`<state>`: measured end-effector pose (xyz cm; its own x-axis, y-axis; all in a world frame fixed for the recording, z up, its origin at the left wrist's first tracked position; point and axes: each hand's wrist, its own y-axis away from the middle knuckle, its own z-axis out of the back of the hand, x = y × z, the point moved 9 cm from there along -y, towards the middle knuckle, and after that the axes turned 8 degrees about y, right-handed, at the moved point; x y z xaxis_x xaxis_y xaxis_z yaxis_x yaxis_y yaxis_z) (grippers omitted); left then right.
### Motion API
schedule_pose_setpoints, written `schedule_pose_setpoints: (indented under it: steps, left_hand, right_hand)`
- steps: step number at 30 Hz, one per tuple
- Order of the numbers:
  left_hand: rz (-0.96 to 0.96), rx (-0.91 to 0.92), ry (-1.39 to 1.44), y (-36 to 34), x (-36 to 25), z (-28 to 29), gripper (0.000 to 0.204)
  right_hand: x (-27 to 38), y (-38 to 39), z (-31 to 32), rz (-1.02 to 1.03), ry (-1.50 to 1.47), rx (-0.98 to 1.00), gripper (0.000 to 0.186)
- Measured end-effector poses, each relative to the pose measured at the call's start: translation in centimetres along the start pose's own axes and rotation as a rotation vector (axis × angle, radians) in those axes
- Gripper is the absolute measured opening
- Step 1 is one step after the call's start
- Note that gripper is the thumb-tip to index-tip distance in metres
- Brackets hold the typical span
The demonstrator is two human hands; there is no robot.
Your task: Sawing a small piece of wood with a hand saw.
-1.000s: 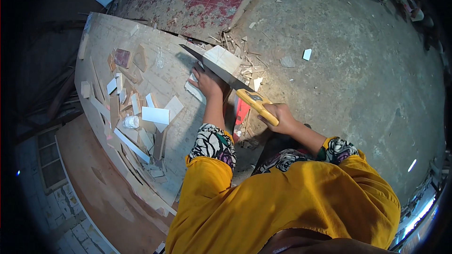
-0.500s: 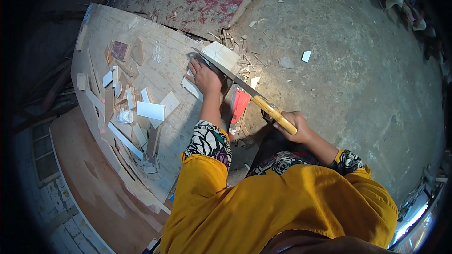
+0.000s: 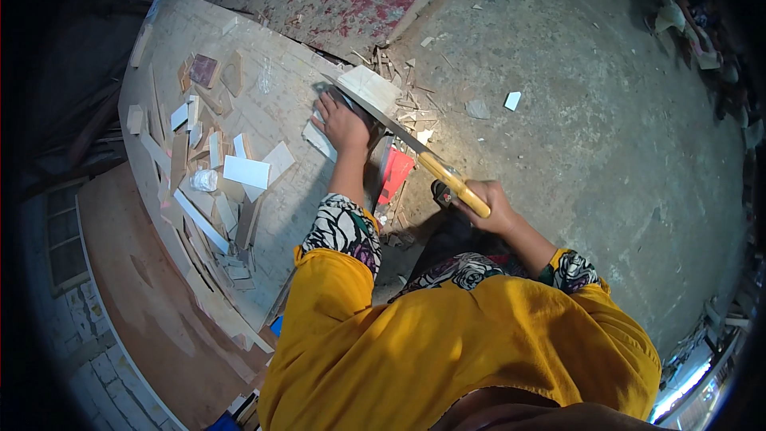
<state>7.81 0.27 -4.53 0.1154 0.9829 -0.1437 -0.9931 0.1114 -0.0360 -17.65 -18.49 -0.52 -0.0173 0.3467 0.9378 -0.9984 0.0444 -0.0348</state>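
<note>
My right hand (image 3: 491, 207) grips the yellow handle of a handsaw (image 3: 400, 132), whose blade slants up and left. The blade lies along the near edge of a pale wooden block (image 3: 371, 89) at the table's right edge. I cannot tell how deep the teeth sit in it. My left hand (image 3: 345, 125) presses down just left of the blade, its fingers apart and its palm hiding what is under it. A white-faced board piece (image 3: 321, 142) shows beside the left hand. Below the blade is a red object (image 3: 394, 174), partly hidden.
The wooden work table (image 3: 279, 120) carries many white and brown wood offcuts (image 3: 246, 172) and a crumpled clear plastic bundle (image 3: 203, 181). Splinters and scraps lie on the concrete floor (image 3: 558, 56) by the table edge. A brown panel (image 3: 152, 271) is at lower left.
My right hand has pushed the handsaw slightly forward, up and left along the block. My left hand stays pressed in place. The whole view has shifted a little.
</note>
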Motion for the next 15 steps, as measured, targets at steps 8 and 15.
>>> schedule_pose_setpoints:
  steps: [8,15]
  left_hand:
    - [-0.032,0.016,-0.032,2.0,-2.1,-0.9,0.057]
    - [0.021,-0.075,0.148,2.1,-2.6,0.4,0.068]
  right_hand:
    - [1.2,2.3,1.3,0.005,0.019,0.003,0.02]
    - [5.3,-1.3,4.2,-0.143,0.054,-0.031,0.024]
